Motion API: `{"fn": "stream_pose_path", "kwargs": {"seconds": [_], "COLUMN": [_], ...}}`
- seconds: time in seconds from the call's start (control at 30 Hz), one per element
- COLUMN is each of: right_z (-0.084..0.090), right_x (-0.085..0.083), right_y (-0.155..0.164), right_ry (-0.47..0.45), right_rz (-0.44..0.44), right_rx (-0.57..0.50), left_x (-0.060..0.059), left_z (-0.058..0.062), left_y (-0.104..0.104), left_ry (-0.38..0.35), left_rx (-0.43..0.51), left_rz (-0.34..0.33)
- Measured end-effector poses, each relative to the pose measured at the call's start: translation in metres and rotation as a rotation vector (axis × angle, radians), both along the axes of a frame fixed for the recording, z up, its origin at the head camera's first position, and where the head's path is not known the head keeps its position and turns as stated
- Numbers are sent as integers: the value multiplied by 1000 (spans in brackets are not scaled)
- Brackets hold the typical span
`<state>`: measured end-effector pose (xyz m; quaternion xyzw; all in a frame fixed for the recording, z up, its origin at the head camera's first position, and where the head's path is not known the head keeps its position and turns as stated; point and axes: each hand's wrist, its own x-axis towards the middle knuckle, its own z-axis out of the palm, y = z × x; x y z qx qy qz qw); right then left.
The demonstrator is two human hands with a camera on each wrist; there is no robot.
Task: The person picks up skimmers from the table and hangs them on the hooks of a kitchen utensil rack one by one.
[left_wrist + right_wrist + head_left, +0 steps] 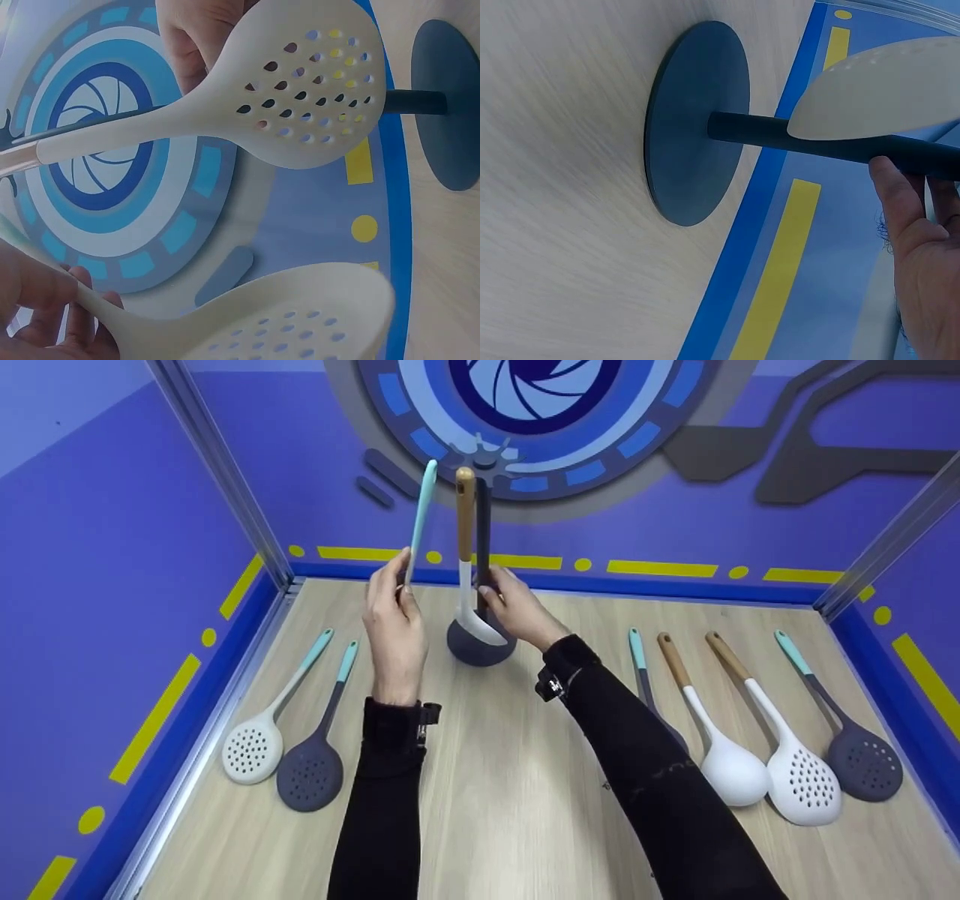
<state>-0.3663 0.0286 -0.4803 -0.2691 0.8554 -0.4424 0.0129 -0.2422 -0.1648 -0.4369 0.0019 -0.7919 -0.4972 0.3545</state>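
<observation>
Fingers (pixel 401 577) of the left hand (pixel 395 626) are pinching the shaft of a teal-handled utensil (pixel 421 514), holding it upright above the counter (pixel 495 780). The right hand (pixel 521 611) is curling round the dark post of a stand (pixel 480 641), beside a wood-handled white ladle (pixel 466 555) standing against it. Both forearms are reaching forward in black sleeves.

From the left wrist, fingers (pixel 52 300) are gripping the neck of a white perforated skimmer (pixel 300 322); a second white skimmer (pixel 300 82) is hanging beyond, near the stand's round base (pixel 450 105).

From the right wrist, fingers (pixel 900 202) are wrapping the dark post (pixel 810 139), whose flat base (pixel 694 120) is sitting on the counter.
</observation>
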Motion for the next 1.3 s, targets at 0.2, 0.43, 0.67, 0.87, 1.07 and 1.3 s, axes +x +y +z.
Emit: {"fn": "stream_pose_path", "kwargs": {"seconds": [0.2,0.43,0.67,0.87,1.07,1.3], "right_z": [0,0,0,-1,0,0], "right_x": [1,0,0,-1,0,0], "right_y": [0,-1,-1,-1,-1,-1], "right_ry": [-15,0,-6,3,10,-2], "right_rz": [-1,-6,1,1,-1,3], "right_rx": [-8,-10,7,20,18,0], "left_x": [-4,-8,-11,-12,-13,-16], "left_z": [5,8,12,13,11,9], "left_y": [1,0,0,0,0,-1], "left_ry": [-15,-26,-23,-34,-34,-32], "left_rx": [0,-7,-4,-7,-23,-47], "left_rz": [-9,-3,-13,-20,-32,-54]}}
